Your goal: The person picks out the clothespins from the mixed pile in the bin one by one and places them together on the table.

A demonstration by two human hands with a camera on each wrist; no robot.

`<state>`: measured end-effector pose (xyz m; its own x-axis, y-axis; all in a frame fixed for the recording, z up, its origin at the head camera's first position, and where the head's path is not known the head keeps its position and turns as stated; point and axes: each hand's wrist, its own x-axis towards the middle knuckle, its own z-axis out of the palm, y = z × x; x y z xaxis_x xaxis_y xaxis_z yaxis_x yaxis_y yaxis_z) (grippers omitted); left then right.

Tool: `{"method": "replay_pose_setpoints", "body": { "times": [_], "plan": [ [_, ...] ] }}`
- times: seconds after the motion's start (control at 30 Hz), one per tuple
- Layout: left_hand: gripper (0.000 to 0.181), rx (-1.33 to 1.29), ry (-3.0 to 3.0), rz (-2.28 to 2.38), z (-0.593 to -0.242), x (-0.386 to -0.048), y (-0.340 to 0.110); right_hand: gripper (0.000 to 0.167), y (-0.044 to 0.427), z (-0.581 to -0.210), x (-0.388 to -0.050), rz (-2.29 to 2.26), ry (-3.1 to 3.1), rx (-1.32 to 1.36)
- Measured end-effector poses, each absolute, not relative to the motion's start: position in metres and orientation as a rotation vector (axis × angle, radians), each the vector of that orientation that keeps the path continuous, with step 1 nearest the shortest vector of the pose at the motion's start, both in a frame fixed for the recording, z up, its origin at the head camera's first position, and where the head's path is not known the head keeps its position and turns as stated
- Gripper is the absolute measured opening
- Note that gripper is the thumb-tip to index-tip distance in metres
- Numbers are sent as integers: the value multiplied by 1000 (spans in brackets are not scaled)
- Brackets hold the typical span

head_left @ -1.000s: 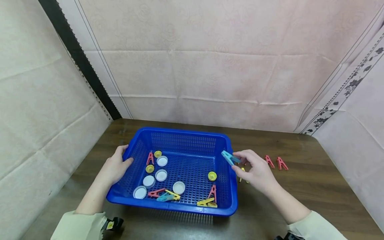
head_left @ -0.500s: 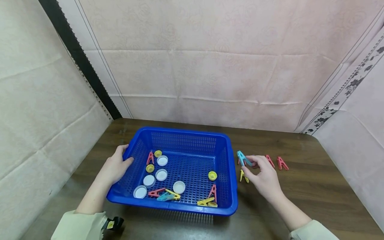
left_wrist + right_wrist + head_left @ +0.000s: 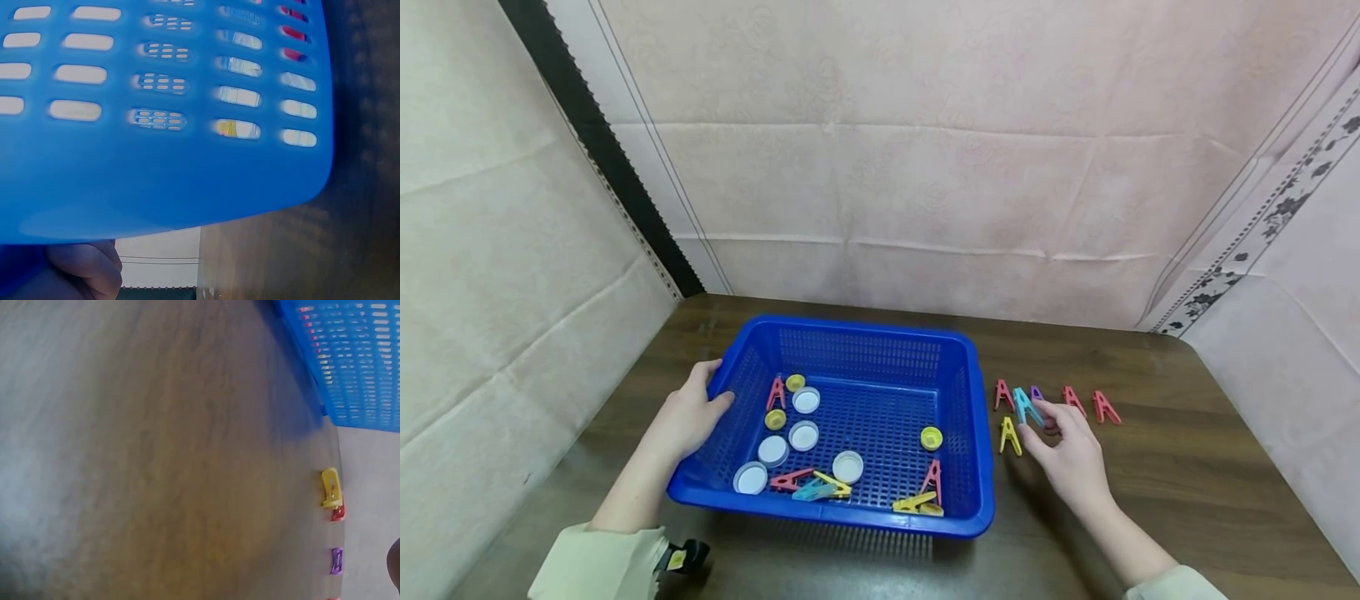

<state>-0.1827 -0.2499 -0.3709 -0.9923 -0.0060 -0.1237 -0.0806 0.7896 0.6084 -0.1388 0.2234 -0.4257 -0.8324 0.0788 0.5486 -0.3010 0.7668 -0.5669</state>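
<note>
A blue basket (image 3: 850, 521) stands on the table, its left rim gripped by the left hand (image 3: 688, 417). In the left wrist view, curled fingers (image 3: 90, 269) show below the basket wall (image 3: 156, 181). To the right of the basket, the right hand (image 3: 1067, 454) pinches a light blue clip (image 3: 1024, 406) between thumb and fingers, low over the table. Beside it lie a red clip (image 3: 1003, 394), a yellow clip (image 3: 1010, 436) and a partly covered purple clip (image 3: 1037, 392). The right wrist view shows the purple clip (image 3: 337, 561) and yellow clip (image 3: 331, 487), but not the light blue one.
Inside the basket are several white caps (image 3: 847, 467), yellow caps (image 3: 931, 438), and red, yellow and light blue clips. Two more red clips (image 3: 1105, 407) lie on the table (image 3: 1195, 467) right of the right hand. A cloth wall (image 3: 887, 183) rises behind the table.
The right hand has moved right and down from the basket's right rim with the light blue clip, uncovering the red and yellow clips. The left hand and basket have stayed put.
</note>
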Motion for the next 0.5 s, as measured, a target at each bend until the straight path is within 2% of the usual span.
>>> {"method": "replay_pose_setpoints", "body": {
  "times": [0.5],
  "plan": [
    [63, -72, 2854, 980, -370, -181, -249, 34, 244, -449, -136, 851, -2455, 67]
  ]
}}
